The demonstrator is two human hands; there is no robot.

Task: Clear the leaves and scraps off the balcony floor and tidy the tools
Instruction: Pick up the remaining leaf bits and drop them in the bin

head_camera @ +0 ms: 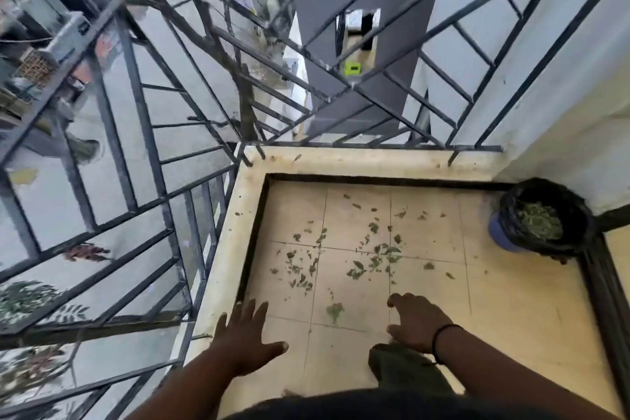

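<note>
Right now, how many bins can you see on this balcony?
1. A black-lined bin, already holding leaves, stands in the far right corner against the wall. Anything behind the person is out of view.

Both forearms cut off by the bottom edge, torso a dark band there. Right hand (417,326) seen from the back, fingertips curled under, so any grasp hidden. Past the left hand (243,339), railing (143,133) and street smeared by motion blur. Ahead of the right hand, leaf scraps (341,259) too small to count. Bin (542,218) base hidden by black liner, far right.
</note>
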